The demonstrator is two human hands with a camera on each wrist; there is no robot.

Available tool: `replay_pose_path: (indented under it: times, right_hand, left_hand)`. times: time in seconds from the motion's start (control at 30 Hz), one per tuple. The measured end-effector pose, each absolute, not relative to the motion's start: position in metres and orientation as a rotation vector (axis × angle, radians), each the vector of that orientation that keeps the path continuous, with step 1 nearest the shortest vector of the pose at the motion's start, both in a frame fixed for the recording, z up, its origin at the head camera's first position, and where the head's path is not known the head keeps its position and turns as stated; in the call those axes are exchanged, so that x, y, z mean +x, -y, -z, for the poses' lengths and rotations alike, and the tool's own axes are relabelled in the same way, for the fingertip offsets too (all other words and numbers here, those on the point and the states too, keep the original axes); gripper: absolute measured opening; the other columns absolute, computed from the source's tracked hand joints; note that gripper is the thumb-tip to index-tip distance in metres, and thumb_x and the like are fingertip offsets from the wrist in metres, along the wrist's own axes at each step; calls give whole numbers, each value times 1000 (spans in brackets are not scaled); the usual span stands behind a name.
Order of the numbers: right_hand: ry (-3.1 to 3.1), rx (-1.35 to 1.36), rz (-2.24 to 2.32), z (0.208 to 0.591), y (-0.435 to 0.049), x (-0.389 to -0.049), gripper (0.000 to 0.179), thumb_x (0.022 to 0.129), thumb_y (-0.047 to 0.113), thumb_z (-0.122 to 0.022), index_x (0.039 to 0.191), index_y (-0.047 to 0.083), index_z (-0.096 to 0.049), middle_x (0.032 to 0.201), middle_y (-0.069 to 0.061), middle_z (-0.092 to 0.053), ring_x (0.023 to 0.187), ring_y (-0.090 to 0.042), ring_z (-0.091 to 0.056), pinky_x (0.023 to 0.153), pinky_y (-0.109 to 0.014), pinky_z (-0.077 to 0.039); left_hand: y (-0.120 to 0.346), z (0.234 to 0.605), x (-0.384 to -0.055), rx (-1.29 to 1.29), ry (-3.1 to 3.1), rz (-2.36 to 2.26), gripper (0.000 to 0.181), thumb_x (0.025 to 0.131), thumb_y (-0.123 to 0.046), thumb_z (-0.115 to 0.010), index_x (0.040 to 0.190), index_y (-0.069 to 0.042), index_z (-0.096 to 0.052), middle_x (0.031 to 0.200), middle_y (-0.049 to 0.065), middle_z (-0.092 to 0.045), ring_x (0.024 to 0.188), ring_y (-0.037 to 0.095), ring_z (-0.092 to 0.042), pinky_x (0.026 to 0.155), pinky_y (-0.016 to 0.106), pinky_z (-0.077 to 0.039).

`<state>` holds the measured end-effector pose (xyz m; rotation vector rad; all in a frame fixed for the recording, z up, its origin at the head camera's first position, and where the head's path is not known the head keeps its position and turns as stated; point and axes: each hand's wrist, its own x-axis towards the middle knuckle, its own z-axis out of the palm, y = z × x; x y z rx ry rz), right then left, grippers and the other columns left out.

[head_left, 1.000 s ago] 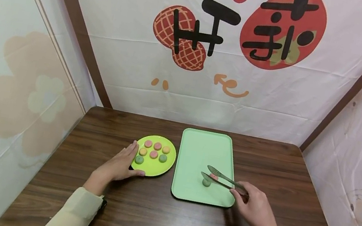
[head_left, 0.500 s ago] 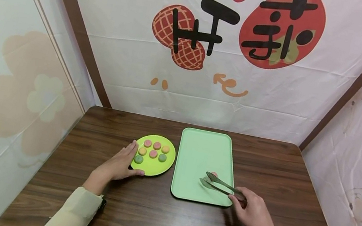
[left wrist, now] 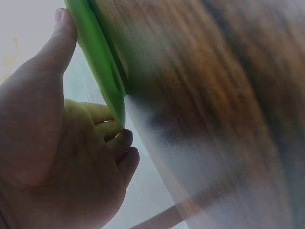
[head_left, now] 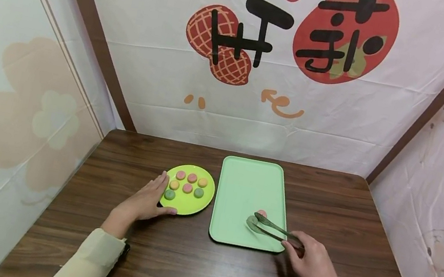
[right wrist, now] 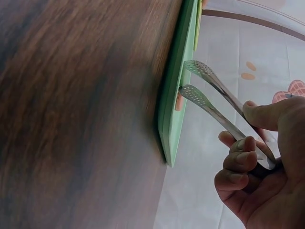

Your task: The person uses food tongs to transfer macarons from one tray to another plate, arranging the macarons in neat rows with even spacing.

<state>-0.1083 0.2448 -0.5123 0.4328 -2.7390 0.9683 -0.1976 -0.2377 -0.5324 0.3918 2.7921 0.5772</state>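
Observation:
My left hand rests at the left rim of a round yellow-green plate, fingers laid along its edge and thumb on the near rim. Pink, yellow and green macarons lie spread over that plate. Metal tongs are gripped in my right hand, thumb on one arm and fingers curled round the other. Their perforated tips stand apart over the mint-green tray, at a green macaron that they partly hide. Just beyond the tips sits a pink macaron. In the left wrist view, the fingertips meet the plate's edge.
Plate and tray stand side by side on a dark wooden table, a narrow gap between them. Printed cloth hangs behind the table, with more cloth at both sides.
The tongs have moved toward the near side of the tray, from over the pink macaron to the green one, and their tips have drawn slightly closer together. My left hand stays at the plate.

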Motion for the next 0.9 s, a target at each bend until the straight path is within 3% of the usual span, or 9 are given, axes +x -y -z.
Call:
replay_pose_path:
  times: [0.23,0.9]
  right_hand:
    - [2751,425,-949,512,-247,-107,26,94,12,-85,116,1,-77,96,0,-77,75,2,-65,63,-26,-60]
    - [2704,466,-928,518,-247,-109,29,92,8,-87,116,-5,-76,107,-16,-79,78,-5,-71,64,-27,-62]
  left_hand:
    - [238,532,-198,395,-2794,-581,117,99,-61,-70,168,10,-8,177,28,-1,165,43,-8,133,59,-14]
    - [238,532,-199,404,-2802,-558,116,99,-61,-71,167,11,-10,177,29,-2,164,43,-9,133,59,-15]
